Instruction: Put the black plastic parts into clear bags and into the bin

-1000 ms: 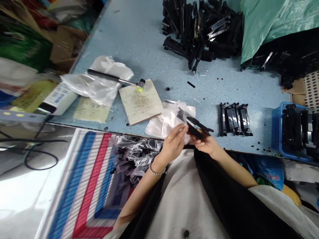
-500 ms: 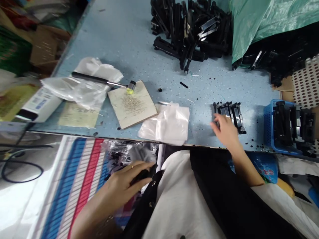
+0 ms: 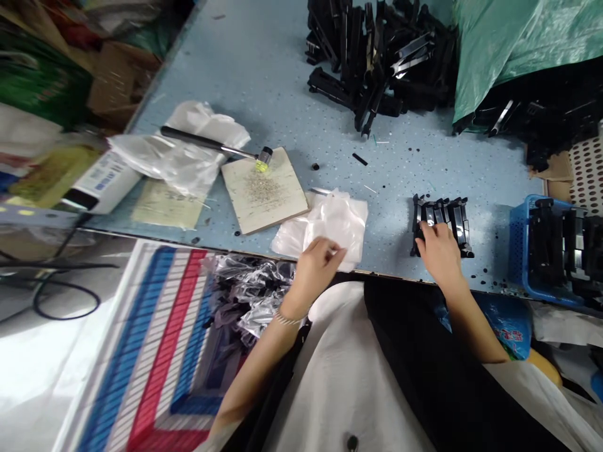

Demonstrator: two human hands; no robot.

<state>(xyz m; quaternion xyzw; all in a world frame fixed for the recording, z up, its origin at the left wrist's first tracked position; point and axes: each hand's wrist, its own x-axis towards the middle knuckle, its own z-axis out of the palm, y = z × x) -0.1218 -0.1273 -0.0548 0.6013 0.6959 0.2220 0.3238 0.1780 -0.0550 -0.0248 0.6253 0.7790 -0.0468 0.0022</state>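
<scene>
Your right hand (image 3: pixel 441 254): fingers lie on a row of glossy black plastic brackets (image 3: pixel 443 216), standing side by side; cannot tell whether clenched. Your left hand (image 3: pixel 319 271): fingers curled against a translucent white plastic bag (image 3: pixel 340 227), lying on the speckled blue workbench (image 3: pixel 264 69); grip unclear.

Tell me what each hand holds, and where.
Left hand on the plastic bag, right hand on the black plastic parts; whether either grips cannot be told.
</scene>
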